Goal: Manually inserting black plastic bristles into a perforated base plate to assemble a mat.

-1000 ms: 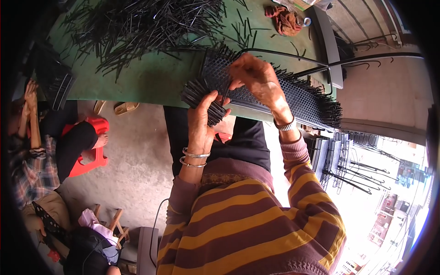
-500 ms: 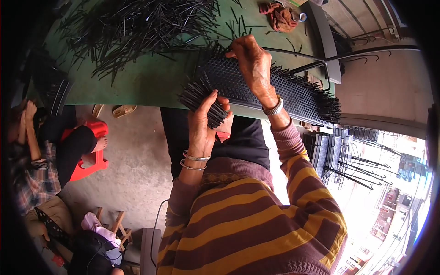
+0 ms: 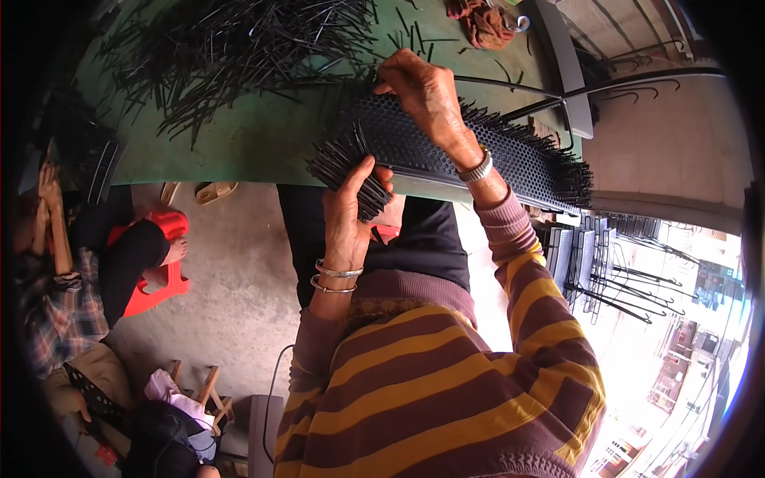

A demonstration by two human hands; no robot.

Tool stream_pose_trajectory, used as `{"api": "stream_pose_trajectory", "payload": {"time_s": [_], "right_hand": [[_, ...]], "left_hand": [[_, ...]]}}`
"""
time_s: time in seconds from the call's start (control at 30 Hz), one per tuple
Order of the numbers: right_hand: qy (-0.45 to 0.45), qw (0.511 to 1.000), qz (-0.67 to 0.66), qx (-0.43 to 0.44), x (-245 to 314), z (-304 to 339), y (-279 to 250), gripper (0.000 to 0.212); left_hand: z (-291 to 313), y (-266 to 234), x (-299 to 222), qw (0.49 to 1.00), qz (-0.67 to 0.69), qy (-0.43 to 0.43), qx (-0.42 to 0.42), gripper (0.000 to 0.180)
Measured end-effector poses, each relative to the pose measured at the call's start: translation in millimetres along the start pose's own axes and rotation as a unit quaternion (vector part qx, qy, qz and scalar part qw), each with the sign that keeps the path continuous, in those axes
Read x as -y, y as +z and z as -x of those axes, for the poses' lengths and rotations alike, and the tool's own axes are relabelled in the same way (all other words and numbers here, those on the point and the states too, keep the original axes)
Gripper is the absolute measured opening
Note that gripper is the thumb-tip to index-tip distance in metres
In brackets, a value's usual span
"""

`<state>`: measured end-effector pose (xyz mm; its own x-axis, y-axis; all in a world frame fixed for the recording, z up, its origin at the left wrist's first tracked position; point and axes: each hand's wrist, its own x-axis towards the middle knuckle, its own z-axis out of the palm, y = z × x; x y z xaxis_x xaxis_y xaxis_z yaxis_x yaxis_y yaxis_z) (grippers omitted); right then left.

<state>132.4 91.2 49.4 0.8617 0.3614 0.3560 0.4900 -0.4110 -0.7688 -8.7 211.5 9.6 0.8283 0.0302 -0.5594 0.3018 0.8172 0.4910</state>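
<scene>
A bundle of thin black strips (image 3: 351, 177) is gripped in my left hand (image 3: 348, 215), just in front of the table's near edge. My right hand (image 3: 426, 92) is over the far left end of a long black panel full of small holes (image 3: 430, 147). Its thumb and fingertips are pinched together, and whatever is between them is too small or hidden to tell. Black strips (image 3: 550, 147) stick up along the panel's far side and right end. The panel lies along the front of the green table (image 3: 231, 151).
A big loose heap of black strips (image 3: 231, 56) lies at the table's far left. A brown cloth (image 3: 488, 25) sits at the back, near a black metal frame (image 3: 550, 99). Co-workers sit at the left, one by a red stool (image 3: 163, 279). More panels (image 3: 578, 255) stand at the right.
My right hand has shifted slightly left and away from me, along the panel's far edge. My left hand stays almost in place with the bundle. A co-worker's hands at the left have moved.
</scene>
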Motion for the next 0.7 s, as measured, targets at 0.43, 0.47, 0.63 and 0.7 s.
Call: {"api": "stream_pose_trajectory", "payload": {"time_s": [0.43, 0.47, 0.63, 0.7], "right_hand": [[-0.050, 0.961, 0.262, -0.072, -16, 5, 18, 0.012], [-0.034, 0.960, 0.269, -0.073, -15, 7, 18, 0.015], [-0.109, 0.919, 0.363, -0.109, -23, 16, 22, 0.020], [-0.145, 0.889, 0.418, -0.120, -21, 18, 23, 0.020]], "left_hand": [[1, -3, 0, 1.000, 0.012, -0.003, 0.016, 0.014], [1, -2, 0, 1.000, 0.014, -0.008, 0.013, 0.014], [5, 0, 0, 1.000, 0.023, -0.006, 0.016, 0.015], [5, 0, -1, 0.999, 0.028, -0.012, 0.014, 0.015]]}}
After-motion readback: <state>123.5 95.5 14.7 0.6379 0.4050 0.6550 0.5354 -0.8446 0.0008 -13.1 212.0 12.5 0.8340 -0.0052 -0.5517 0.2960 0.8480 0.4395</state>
